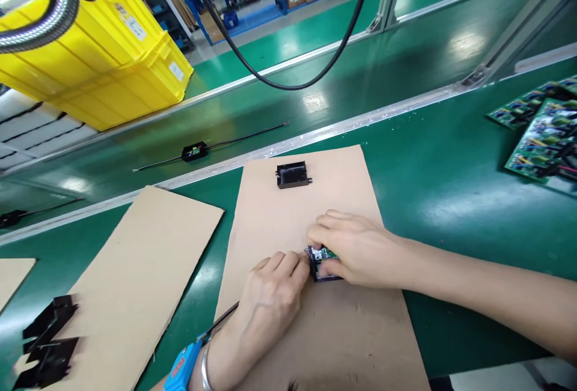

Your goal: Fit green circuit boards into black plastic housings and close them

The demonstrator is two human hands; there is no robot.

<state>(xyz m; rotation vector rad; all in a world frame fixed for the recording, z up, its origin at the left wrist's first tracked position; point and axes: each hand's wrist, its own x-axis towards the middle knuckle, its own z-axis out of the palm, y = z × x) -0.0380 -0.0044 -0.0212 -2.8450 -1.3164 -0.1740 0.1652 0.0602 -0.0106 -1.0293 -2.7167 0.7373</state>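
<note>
A small black plastic case with a green circuit board in it lies on the cardboard sheet under my hands. My right hand grips it from the right, its thumb pressed on the board and its fingers over the far side. Closed at the case's left end is my left hand, fingertips hidden. A black cable runs out from beneath that hand toward the wrist, where a blue band and a metal bangle sit. Farther up the sheet rests an open, hollow black case.
Under the work lies a cardboard sheet on the green table. Another sheet at left bears black cases. Circuit boards lie at right. Beyond the metal rail sits a cabled black unit; yellow bins stand behind.
</note>
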